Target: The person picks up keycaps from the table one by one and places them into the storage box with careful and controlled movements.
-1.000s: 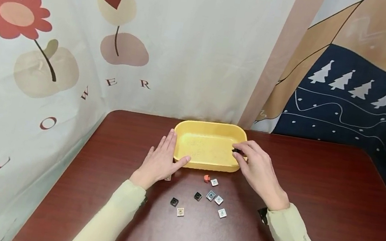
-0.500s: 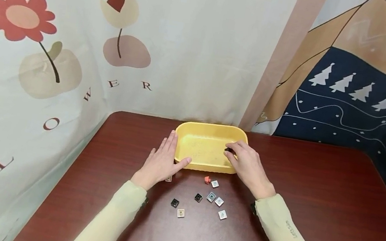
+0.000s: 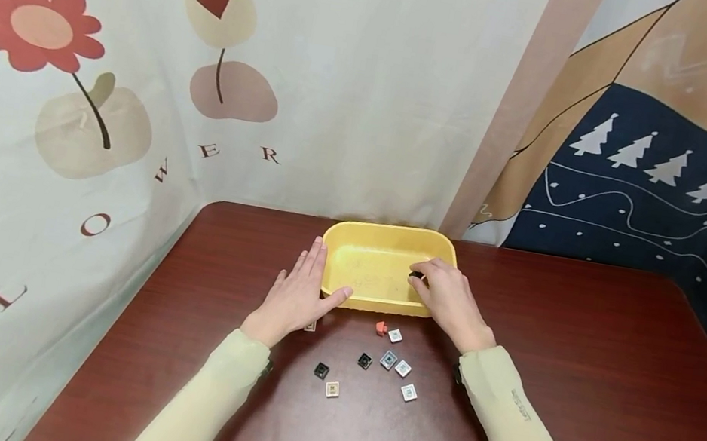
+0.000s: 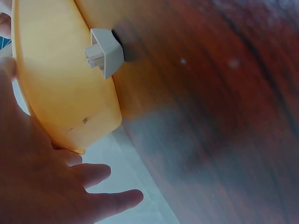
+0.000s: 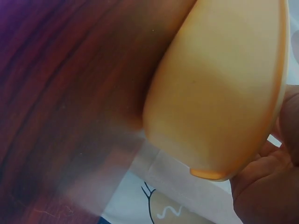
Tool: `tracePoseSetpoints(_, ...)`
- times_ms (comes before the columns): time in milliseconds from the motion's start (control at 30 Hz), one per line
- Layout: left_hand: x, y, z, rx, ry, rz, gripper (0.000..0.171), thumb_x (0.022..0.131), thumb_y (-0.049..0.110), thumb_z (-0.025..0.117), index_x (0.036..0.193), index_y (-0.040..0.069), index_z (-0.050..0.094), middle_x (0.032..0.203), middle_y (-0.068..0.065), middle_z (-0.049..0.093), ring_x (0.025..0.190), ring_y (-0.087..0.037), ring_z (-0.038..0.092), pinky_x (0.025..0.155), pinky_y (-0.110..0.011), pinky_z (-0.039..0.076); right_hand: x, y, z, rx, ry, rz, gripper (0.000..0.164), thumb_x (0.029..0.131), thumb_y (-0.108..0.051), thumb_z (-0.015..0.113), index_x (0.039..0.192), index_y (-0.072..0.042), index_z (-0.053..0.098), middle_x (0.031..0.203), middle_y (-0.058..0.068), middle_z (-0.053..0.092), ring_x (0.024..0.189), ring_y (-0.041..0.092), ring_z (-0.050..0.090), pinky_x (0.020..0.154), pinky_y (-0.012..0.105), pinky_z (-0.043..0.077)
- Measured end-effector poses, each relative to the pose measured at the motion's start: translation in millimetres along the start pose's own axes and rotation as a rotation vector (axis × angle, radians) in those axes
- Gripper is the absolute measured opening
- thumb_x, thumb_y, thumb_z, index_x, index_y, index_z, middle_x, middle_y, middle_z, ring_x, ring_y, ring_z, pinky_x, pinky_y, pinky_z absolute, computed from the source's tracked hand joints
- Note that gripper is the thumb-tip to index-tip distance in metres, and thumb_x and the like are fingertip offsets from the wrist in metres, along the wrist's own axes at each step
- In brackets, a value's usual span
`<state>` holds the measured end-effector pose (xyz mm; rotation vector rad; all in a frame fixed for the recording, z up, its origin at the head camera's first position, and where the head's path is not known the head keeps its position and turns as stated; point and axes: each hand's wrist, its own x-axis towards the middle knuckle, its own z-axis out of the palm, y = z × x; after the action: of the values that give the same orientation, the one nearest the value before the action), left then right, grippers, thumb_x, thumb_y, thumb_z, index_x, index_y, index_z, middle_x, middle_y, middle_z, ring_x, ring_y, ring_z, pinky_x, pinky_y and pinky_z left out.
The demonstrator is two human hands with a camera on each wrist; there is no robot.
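A yellow tray [image 3: 375,304] stands at the far side of the table. My left hand [image 3: 299,285] rests on its left end with fingers straight and the thumb on the near rim. Over the right part of the tray, my right hand [image 3: 451,300] pinches a small black keycap [image 3: 416,275] between thumb and fingertips. The tray wall hides that keycap in the right wrist view. A beige keycap [image 4: 110,53] lies on its side against the tray, close by my left hand. In front of the tray lie an orange keycap [image 3: 381,328] and a white keycap [image 3: 395,336].
Nearer on the dark red table [image 3: 577,376] are a blue-grey keycap [image 3: 388,360], black keycaps, one a black keycap [image 3: 321,370], a cream keycap [image 3: 332,389] and a white keycap [image 3: 408,393]. A printed curtain [image 3: 358,99] hangs right behind the table's back edge.
My right hand has moved left from the tray's right rim to over its inside, carrying the black keycap. My left hand stays on the tray.
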<state>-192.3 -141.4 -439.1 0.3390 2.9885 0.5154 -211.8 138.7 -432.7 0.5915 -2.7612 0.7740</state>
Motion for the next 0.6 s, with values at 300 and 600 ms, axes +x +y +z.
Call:
tracePoseSetpoints(300, 1.2, -0.5, 0.5, -0.008, 0.000, 0.005, 0.105, 0.097, 0.077, 0.038, 0.166, 0.006, 0.003, 0.174, -0.005, -0.003, 0.158, -0.035, 0.015, 0.116, -0.069, 0.025, 2, 1, 1, -0.005, -0.023, 0.025, 0.033, 0.095, -0.022, 0.078, 0.121, -0.001, 0.075, 0.115, 0.015, 0.074, 0.102, 0.028, 0.070, 0.091, 0.045, 0.057)
tracePoseSetpoints(600, 0.8, -0.8, 0.2, -0.011, -0.002, 0.004, 0.105, 0.097, 0.078, 0.038, 0.166, 0.006, 0.004, 0.174, -0.005, -0.004, 0.158, -0.035, 0.015, 0.116, -0.070, 0.024, -8, 0, -3, 0.078, 0.074, -0.041, 0.033, 0.101, -0.029, 0.070, 0.121, -0.003, 0.075, 0.121, 0.013, 0.073, 0.116, 0.029, 0.068, 0.099, 0.048, 0.053)
